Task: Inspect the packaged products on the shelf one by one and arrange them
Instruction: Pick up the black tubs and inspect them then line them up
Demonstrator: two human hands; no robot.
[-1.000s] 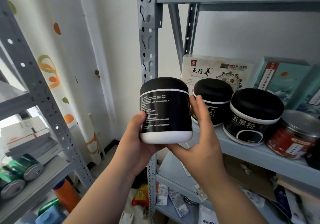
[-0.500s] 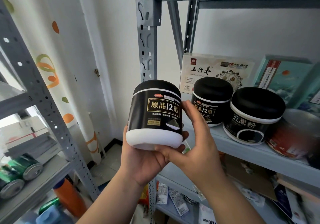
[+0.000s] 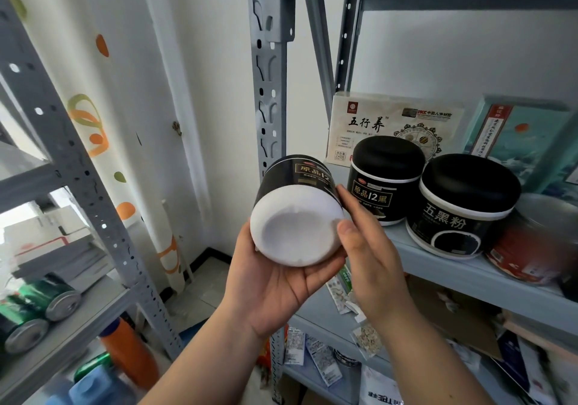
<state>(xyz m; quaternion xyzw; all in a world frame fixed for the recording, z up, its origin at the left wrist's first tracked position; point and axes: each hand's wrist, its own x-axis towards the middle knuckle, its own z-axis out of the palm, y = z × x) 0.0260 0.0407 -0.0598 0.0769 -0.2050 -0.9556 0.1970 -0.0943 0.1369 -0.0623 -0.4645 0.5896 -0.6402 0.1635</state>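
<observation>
- A black jar (image 3: 297, 217) with a white base sits at the centre of the frame, tilted so its base faces the camera, in front of the shelf (image 3: 453, 268).
- The left hand (image 3: 275, 289) cups it from below, fingers curled round the base.
- The right hand (image 3: 372, 257) grips its right side, thumb on the base rim.
- To the right, a matching jar (image 3: 384, 179) and a wider jar (image 3: 463, 204) stand on the shelf, with a white box (image 3: 391, 120) behind them.

Bare left hand (image 3: 275, 285) and right hand (image 3: 372, 264) on 2 bare forearms (image 3: 200, 364); short, rounded thumbnail (image 3: 345, 228).
</observation>
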